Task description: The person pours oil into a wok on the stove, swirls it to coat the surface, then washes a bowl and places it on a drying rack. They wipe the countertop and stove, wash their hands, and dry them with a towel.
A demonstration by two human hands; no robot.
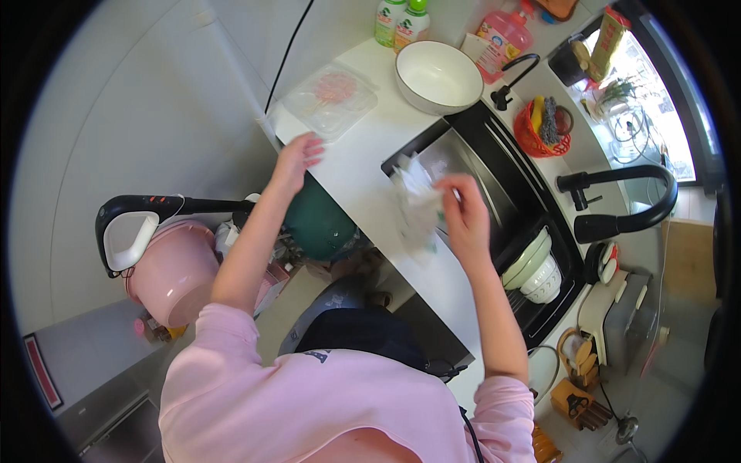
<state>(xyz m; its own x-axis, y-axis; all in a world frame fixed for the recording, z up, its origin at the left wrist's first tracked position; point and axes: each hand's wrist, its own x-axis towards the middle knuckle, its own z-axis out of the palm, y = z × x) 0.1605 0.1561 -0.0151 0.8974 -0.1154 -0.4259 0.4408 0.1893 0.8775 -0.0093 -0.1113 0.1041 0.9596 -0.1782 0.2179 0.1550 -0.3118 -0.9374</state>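
Note:
My right hand (466,212) is pinched on a crumpled, whitish see-through plastic bag (417,202). The bag is smeared by motion and hangs over the counter's front edge and the near side of the sink (463,158). Further left, my left hand (299,160) hovers by the edge of the white counter (361,150), its fingers slightly bent and apart, holding nothing. Just beyond it lies flat clear plastic packaging (333,96) with a pinkish-red patch. A white bowl (438,75) with a dark rim stands on the counter behind the sink.
Black faucet (625,204) arches over the sink's right side. Stacked bowls (532,266) sit in the rack. Behind stand a pink pump bottle (503,38), green-and-white bottles (401,23) and a red basket (543,127). A pink bucket (174,266) and dark green bin (320,220) are below left.

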